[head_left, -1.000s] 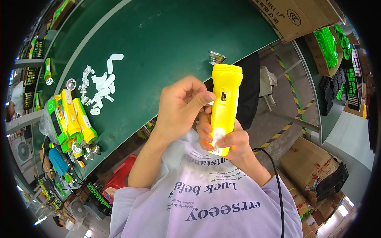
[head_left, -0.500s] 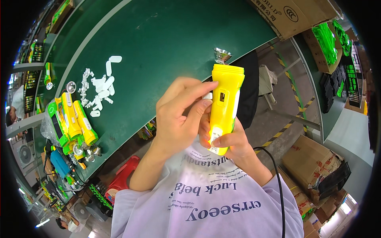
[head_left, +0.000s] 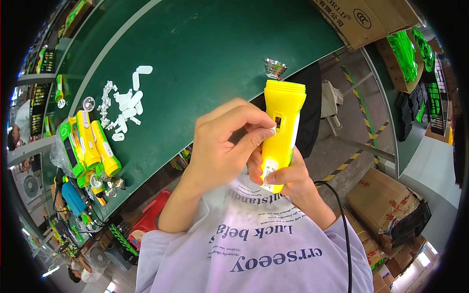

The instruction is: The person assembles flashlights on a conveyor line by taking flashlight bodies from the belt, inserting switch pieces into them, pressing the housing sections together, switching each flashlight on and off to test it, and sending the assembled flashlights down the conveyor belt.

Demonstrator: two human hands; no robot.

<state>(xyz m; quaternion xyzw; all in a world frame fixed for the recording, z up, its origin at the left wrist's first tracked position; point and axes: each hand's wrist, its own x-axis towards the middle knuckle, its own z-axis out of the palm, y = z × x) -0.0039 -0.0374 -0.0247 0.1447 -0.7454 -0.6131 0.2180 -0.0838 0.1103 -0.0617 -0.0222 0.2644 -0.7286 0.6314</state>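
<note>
My right hand (head_left: 287, 175) is wrapped round the lower end of a yellow flashlight body (head_left: 282, 105), which stands nearly upright with its threaded end up. A small rectangular switch slot shows in its side. My left hand (head_left: 222, 139) pinches a small white switch button (head_left: 273, 130) between thumb and forefinger, right at the slot's lower edge. Fingers hide most of the button. Just above the threaded end is a shiny metal reflector (head_left: 275, 67), with a reddish wire beneath it.
Loose white plastic pieces (head_left: 128, 102) lie on the green table (head_left: 205, 53) to the left. Beside them are several yellow-green flashlights (head_left: 88, 144) and a clear round lens (head_left: 88, 103). A cardboard box (head_left: 364, 22) sits at the far right corner; a black cable (head_left: 344, 229) hangs at my right.
My left hand has brought the white button rightward and down to the slot. The flashlight body has shifted slightly right and down in my right hand.
</note>
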